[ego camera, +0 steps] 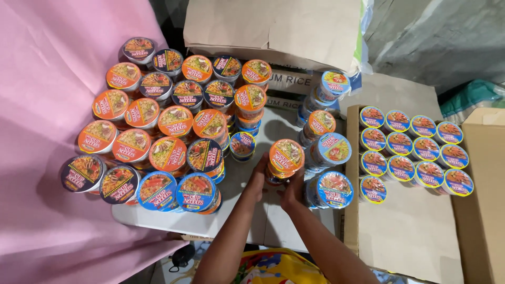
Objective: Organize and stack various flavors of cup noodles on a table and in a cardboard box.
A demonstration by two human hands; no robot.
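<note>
Both my hands reach forward to a stack of noodle cups topped by an orange-lidded cup near the middle of a white surface. My left hand presses the stack's left side. Around its right side wraps my right hand. To the left stands a big cluster of stacked cups with orange, black and blue lids. Blue-lidded stacks stand just right of my hands.
An open cardboard box at right holds several rows of small blue-lidded cups. Another carton sits at the back. Pink cloth covers the left. A brown box edge is at far right.
</note>
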